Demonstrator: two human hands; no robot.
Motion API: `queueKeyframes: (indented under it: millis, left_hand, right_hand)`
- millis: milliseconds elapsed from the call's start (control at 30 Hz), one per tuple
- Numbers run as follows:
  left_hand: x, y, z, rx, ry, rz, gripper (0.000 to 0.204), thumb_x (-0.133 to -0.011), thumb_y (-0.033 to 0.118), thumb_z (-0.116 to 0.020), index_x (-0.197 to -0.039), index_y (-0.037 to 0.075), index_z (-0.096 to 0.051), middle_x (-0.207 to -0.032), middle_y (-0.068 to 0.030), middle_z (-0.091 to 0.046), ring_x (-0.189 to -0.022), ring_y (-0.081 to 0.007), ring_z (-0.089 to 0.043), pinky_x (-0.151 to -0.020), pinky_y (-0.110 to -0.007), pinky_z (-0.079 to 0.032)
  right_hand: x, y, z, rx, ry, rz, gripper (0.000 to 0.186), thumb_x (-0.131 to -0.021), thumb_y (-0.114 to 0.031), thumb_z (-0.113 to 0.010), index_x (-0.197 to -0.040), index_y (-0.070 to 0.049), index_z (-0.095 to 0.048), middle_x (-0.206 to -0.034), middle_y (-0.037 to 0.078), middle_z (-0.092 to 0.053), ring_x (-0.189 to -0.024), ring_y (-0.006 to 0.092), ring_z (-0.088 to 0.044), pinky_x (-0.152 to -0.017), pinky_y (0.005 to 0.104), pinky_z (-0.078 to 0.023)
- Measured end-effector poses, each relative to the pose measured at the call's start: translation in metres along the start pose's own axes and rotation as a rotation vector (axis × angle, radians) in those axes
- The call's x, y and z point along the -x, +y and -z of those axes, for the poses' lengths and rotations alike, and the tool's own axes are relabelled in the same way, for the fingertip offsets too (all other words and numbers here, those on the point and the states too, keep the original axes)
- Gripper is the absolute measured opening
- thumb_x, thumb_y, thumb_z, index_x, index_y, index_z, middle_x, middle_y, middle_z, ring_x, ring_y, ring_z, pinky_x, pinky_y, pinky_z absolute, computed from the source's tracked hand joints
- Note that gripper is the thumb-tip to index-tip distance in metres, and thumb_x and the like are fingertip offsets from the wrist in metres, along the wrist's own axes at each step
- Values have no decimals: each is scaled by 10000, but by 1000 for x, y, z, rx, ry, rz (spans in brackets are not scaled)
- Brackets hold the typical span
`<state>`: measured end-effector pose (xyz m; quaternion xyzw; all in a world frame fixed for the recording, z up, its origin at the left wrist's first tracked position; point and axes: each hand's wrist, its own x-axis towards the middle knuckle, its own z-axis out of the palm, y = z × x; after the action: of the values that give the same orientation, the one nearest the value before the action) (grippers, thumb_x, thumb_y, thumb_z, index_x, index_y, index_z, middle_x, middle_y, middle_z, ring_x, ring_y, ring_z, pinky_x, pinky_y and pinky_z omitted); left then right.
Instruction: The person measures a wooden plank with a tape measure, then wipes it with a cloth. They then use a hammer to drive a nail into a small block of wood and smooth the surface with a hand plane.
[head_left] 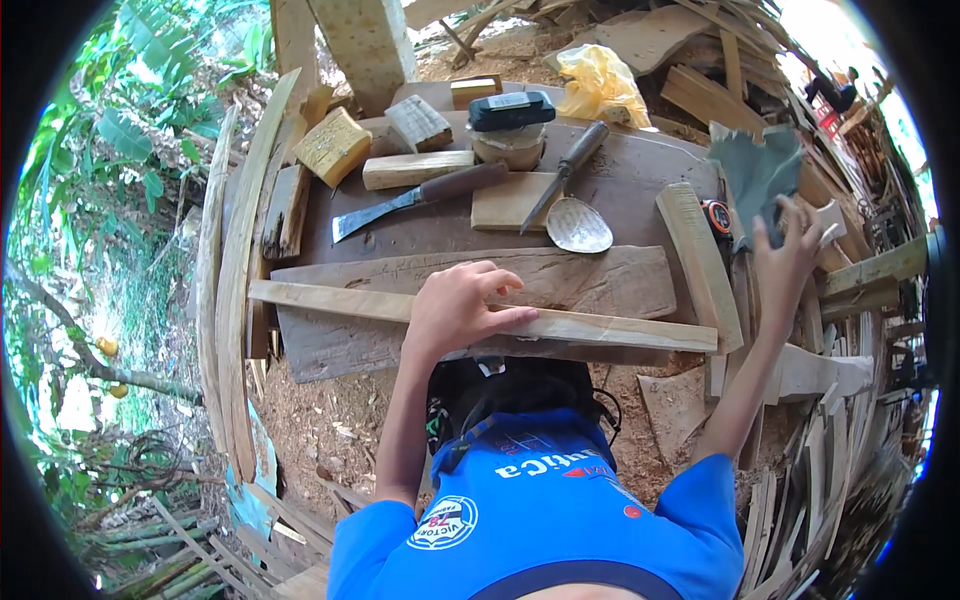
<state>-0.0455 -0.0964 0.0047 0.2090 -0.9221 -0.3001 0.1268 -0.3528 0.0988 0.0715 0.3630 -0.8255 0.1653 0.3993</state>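
A long, pale wooden strip (pixel 610 328) lies across a dark, weathered board (pixel 590 275) on the worktable. My left hand (pixel 463 308) is over the middle of the strip, fingers bent over its far side and thumb along it. At the right, my right hand (pixel 785 250) has its fingers apart beside a ragged grey-green cloth (pixel 757 170); whether it touches the cloth, I cannot tell. Beyond the strip are a wide-bladed chisel (pixel 420 200), a dark-handled knife (pixel 566 172) and a whitish spoon-shaped piece (pixel 579 225).
Wood blocks (pixel 333 147) and a dark box on a round container (pixel 507 140) sit at the table's far side, near a yellow plastic bag (pixel 602 85). A thick wooden bar (pixel 700 265) and an orange-black tape measure (pixel 716 217) lie right. Long planks (pixel 235 290) stand left.
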Motion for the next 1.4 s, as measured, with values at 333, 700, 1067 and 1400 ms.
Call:
queueKeyframes:
  millis: [333,700,1067,1400]
  left_hand:
    - [2,1,4,48,-44,-2,391,-727,455,-644,-880,96,-662,-807,-69,-641,-777,-224,-624,-677,-330,-480]
    - [-100,6,-54,-338,82,-408,305,-815,326,-571,-853,28,-626,-829,-144,-607,-809,-296,-607,-743,-400,-479]
    - [45,18,45,-487,359,-389,53,-658,118,-637,-676,85,-600,-805,-10,-595,-794,-174,-596,-769,-326,-466]
    - [60,-24,40,-274,86,-252,269,-634,266,-647,-604,30,-523,-1249,-142,-474,-1187,-340,-408,-971,-437,-342]
  right_hand:
    - [90,-109,32,-616,-732,175,388,-659,-335,-712,-936,-76,-630,-805,72,-610,-771,237,-591,-685,358,-456]
    - [99,-111,27,-635,-635,230,391,-647,-404,-702,-853,-76,-645,-727,61,-602,-709,229,-590,-658,357,-446]
    - [97,-108,27,-624,-681,155,330,-669,-343,-695,-867,-84,-642,-709,68,-594,-697,225,-585,-652,356,-445]
    - [95,-114,30,-611,-730,126,329,-672,-337,-684,-882,-87,-641,-709,66,-590,-696,226,-585,-647,354,-446]
